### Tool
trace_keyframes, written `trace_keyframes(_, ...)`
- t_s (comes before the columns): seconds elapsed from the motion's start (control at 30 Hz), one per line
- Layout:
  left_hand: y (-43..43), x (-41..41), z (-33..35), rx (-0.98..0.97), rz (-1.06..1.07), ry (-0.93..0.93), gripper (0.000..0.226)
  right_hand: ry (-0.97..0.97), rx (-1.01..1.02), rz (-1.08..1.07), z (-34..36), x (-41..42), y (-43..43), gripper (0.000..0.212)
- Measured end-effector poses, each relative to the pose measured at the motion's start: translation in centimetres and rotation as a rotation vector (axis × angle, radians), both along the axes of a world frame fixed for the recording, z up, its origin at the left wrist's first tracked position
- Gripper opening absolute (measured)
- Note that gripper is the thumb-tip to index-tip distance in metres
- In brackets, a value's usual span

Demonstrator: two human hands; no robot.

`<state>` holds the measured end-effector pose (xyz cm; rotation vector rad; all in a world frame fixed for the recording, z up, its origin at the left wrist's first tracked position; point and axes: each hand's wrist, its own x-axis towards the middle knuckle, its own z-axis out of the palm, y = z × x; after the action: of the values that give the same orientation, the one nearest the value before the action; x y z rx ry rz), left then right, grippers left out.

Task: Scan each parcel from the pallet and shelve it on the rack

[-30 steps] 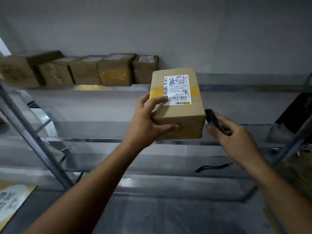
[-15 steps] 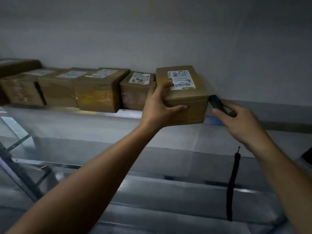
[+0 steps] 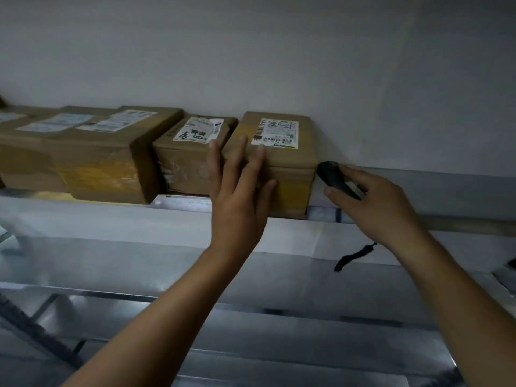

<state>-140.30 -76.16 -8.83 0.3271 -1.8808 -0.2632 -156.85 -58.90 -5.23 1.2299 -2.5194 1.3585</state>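
A brown cardboard parcel (image 3: 290, 163) with a white barcode label on top stands on the metal rack shelf (image 3: 111, 216), at the right end of a row of parcels against the wall. My left hand (image 3: 240, 191) lies flat against its front face, fingers spread and straight, not gripping it. My right hand (image 3: 374, 202) is just right of the parcel and holds a black handheld scanner (image 3: 333, 178), whose head nearly touches the parcel's right side. The scanner's black wrist strap (image 3: 353, 256) dangles below that hand.
Left of the parcel sit a smaller labelled box (image 3: 192, 155) and larger taped boxes (image 3: 92, 160), all side by side. A plain grey wall rises behind the row. Lower shelf levels and a slanted rack brace (image 3: 39, 339) lie below my arms.
The parcel went from held in the air to standing on the shelf beside the row. My left hand let go of its grip and now rests flat on the front.
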Motion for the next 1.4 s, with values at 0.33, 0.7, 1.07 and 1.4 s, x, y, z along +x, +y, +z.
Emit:
trace_keyframes(0.33,10.6,2.9,-7.3,0.078,-0.492,0.081,0.033,-0.132,0.04,-0.328,-7.2,10.5,16.3,0.069)
trace_keyframes(0.7,37.5,7.3,-17.5,0.412,-1.23,-0.449,0.028,-0.449,0.179,-0.992,-14.0,29.6,43.6,0.066)
trace_keyframes(1.07,62.9,7.5,-21.3,0.233,-1.491,-0.813,0.068,-0.728,0.051,-1.236,-19.7,42.8,66.0,0.069)
trace_keyframes(1.4,68.6,-5.1,-24.1,0.187,-1.491,-1.209,0.101,-0.727,0.043,-1.204,-22.7,43.6,77.7,0.072)
